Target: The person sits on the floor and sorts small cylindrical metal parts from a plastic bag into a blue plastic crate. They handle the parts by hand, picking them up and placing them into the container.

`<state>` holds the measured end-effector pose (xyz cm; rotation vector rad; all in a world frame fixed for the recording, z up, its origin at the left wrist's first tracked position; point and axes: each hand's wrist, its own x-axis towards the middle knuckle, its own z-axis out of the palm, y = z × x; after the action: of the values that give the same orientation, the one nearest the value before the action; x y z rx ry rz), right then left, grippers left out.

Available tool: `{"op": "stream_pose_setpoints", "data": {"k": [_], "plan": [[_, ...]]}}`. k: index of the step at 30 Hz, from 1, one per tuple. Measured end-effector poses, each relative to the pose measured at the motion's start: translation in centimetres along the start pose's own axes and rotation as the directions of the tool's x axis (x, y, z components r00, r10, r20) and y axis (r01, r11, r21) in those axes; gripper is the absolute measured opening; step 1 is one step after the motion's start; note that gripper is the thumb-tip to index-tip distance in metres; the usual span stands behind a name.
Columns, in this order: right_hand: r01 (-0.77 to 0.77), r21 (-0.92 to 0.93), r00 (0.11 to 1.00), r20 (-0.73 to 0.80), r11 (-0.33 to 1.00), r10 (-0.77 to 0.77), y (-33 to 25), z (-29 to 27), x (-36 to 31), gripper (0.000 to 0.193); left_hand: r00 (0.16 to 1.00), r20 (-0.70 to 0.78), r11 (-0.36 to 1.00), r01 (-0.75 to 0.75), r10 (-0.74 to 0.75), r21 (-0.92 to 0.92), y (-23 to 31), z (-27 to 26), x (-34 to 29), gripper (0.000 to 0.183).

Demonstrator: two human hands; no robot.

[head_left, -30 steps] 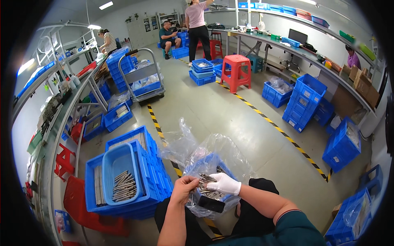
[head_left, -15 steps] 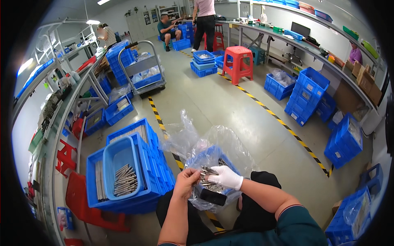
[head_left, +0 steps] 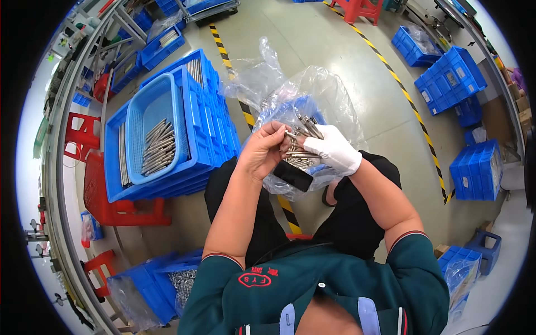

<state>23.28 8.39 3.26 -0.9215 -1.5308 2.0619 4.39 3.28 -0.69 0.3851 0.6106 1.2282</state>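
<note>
while hands (head_left: 333, 149) grip rods (head_left: 309, 127), basket (head_left: 152, 96) holds more

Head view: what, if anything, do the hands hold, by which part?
The white-gloved right hand holds a bundle of slim silvery metal rods, far ends projecting; exact grip hidden. The bare left hand is at the bundle's left edge; its grip unclear.

Factory workshop: stacked blue crates (head_left: 451, 78), metal rods (head_left: 310, 128) in bulk, black-and-yellow floor tape (head_left: 410, 103), long workbench (head_left: 58, 167).
</note>
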Motion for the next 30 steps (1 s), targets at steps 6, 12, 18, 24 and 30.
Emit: {"op": "stream_pose_setpoints", "data": {"k": [6, 12, 18, 24, 30], "plan": [[-0.040, -0.023, 0.999, -0.026, 0.999, 0.039, 0.2, -0.1, 0.3, 0.025, 0.999, -0.015, 0.999, -0.041, 0.041, 0.031, 0.1, 0.3, -0.1, 0.007], [0.010, -0.266, 1.000, -0.022, 0.964, -0.016, -0.2, 0.7, -0.1, 0.030, 0.998, -0.062, 0.998, -0.010, 0.014, 0.063, -0.3, -0.9, -0.2, 0.010], [0.015, -0.097, 0.996, 0.088, 0.995, -0.007, -0.8, -0.3, -0.4, 0.024, 0.996, -0.016, 0.996, 0.084, -0.085, -0.040, -0.1, 0.6, 0.1, 0.016], [0.160, -0.371, 0.984, 0.129, 0.915, -0.120, -1.9, -0.7, -0.6, 0.033, 0.998, 0.061, 0.998, 0.029, -0.026, -0.048, -0.1, 0.2, -0.7, 0.018], [0.174, -0.106, 0.983, 0.084, 0.979, -0.165, 0.1, -0.7, -1.4, 0.022, 0.994, 0.108, 0.999, 0.028, -0.025, -0.023, -1.3, -0.4, 0.2, 0.011]]}}
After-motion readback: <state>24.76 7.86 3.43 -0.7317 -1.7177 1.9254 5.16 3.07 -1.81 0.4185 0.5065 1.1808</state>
